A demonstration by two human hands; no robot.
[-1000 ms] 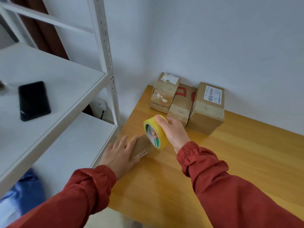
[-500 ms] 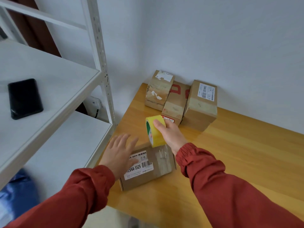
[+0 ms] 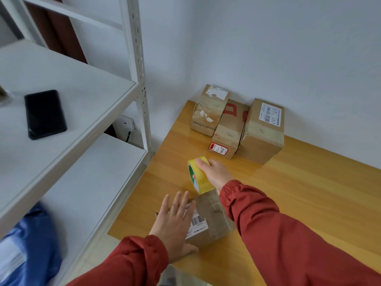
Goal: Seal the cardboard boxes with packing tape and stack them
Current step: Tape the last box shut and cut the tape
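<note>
**A:** So, going by the head camera, what is different from a second ago?

**B:** The small brown cardboard box with a white barcode label (image 3: pixel 208 221) now lies flat, label up, at the near left corner of the light wooden table (image 3: pixel 299 193). A second ago it was tipped up under the palm and mostly hidden. Half a second ago it was already down, with the left hand hovering above it, fingers spread.

**A:** And that hand now?

**B:** The left hand (image 3: pixel 175 226) rests flat on the label end of the box, fingers straight, and pins it to the table.

**A:** Where is the tape?

**B:** The right hand (image 3: pixel 215 174) grips the roll of yellow packing tape (image 3: pixel 199 176), fingers curled over its rim. The roll stands on edge just past the far side of the box, touching it or very nearly. It has moved off the box top, where it sat before. I cannot tell whether a strip runs from roll to box, though the box top looks glossy.

**A:** What does that mean for the job?

**B:** My guess is that one face is taped and the box was turned over for the next pass, with one hand steadying it and the other feeding tape. The stacking looks untouched: three brown cardboard boxes (image 3: pixel 231 129) stand side by side against the wall, none on top of another.
</note>
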